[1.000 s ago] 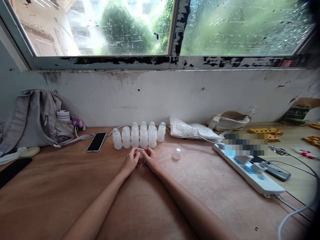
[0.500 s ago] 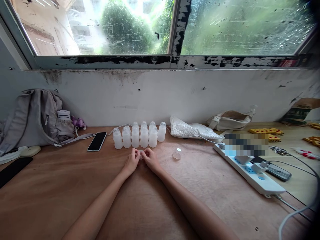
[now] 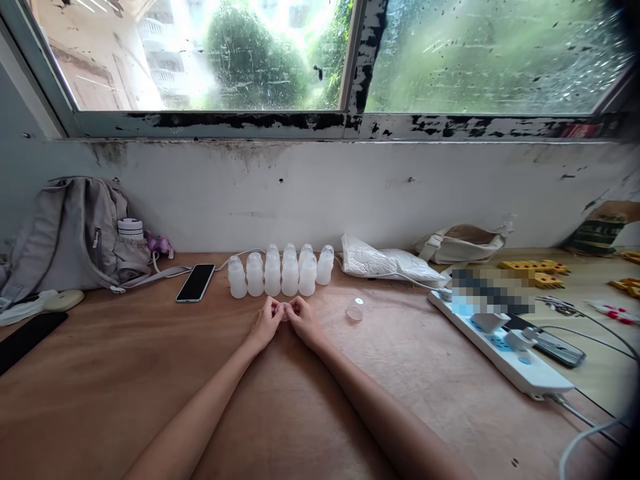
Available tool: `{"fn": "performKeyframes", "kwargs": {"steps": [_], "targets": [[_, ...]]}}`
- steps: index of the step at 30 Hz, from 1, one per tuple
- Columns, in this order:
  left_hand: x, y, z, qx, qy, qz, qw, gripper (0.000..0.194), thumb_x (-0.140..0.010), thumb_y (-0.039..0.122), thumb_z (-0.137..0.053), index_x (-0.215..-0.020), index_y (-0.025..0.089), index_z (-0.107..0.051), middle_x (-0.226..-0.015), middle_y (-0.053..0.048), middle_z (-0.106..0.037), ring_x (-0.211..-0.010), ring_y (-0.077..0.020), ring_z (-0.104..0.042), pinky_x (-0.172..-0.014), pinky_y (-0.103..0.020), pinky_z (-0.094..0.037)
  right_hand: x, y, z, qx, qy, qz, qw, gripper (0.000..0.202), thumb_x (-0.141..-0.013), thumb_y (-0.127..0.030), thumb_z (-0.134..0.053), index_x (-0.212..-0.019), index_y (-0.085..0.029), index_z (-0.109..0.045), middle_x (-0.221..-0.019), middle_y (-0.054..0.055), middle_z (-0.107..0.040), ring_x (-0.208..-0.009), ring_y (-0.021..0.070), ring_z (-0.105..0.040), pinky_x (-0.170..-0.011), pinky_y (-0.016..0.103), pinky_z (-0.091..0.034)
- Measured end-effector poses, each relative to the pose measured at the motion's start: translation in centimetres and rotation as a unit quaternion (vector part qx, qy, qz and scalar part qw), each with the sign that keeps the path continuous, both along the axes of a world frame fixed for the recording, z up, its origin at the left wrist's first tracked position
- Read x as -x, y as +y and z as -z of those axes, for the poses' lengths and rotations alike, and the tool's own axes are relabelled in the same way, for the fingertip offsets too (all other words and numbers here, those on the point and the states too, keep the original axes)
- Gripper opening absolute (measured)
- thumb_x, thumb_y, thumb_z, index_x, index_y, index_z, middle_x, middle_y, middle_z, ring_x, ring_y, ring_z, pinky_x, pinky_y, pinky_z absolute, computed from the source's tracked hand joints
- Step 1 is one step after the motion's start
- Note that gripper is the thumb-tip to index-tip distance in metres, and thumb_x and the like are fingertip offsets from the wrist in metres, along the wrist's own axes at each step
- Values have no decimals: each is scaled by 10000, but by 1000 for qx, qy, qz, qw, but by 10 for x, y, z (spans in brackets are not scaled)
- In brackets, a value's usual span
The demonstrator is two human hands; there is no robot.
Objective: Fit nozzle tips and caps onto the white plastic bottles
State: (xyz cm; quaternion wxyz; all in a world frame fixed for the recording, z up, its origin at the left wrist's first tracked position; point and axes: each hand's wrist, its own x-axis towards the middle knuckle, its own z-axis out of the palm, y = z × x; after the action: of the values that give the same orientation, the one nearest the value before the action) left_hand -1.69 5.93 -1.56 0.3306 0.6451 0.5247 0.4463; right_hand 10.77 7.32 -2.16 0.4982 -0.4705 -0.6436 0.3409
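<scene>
my left hand (image 3: 265, 322) and right hand (image 3: 303, 319) both pinching small clear cap (image 3: 285, 309), white bottles (image 3: 279, 272) just behind, wooden table (image 3: 100, 373)

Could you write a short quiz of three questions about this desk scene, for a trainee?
1. True or false: both hands pinch one small clear piece.
2. What lies nearest to the left of the bottles? A) phone B) power strip C) plastic bag
3. Which hand is nearer to the loose clear cap?

Key:
1. True: left hand and right hand meet on the small clear piece.
2. A: phone, bottles.
3. The right hand; loose clear cap.
</scene>
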Motion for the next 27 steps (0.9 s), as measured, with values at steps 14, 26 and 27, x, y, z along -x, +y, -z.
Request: {"fn": "performKeyframes", "kwargs": {"steps": [14,26,27], "targets": [[-1,2,-1,-5,-10,-13,1000,188,-771,291,-432,-913,192,-507,-681,14,-588,-412,-87,-489,-433,-205,-381,-1,-5,-6,19,21,-2,1000,253,-738,-419,-489,-781,-178,-553,-601,-4,-569,-414,98,-467,-368,207,-358],[1,1,1,-11,-7,-14,1000,136,-765,300,-451,-786,178,-505,-525,52,-523,-401,-84,-486,-434,-190,-368,0,-5,-6,12,10,14,1000,251,-714,-423,-505,-628,-191,-464,-537,-24,-513,-483,116,-470,-435,218,-365],[1,1,2,-13,-6,-16,1000,128,-757,297,-464,-781,177,-504,-524,53,-520,-404,-84,-488,-432,-188,-366,0,-6,-6,10,9,12,1000,246,-713,-417,-509,-629,-191,-462,-545,-23,-515,-492,117,-474,-444,220,-369]]}}
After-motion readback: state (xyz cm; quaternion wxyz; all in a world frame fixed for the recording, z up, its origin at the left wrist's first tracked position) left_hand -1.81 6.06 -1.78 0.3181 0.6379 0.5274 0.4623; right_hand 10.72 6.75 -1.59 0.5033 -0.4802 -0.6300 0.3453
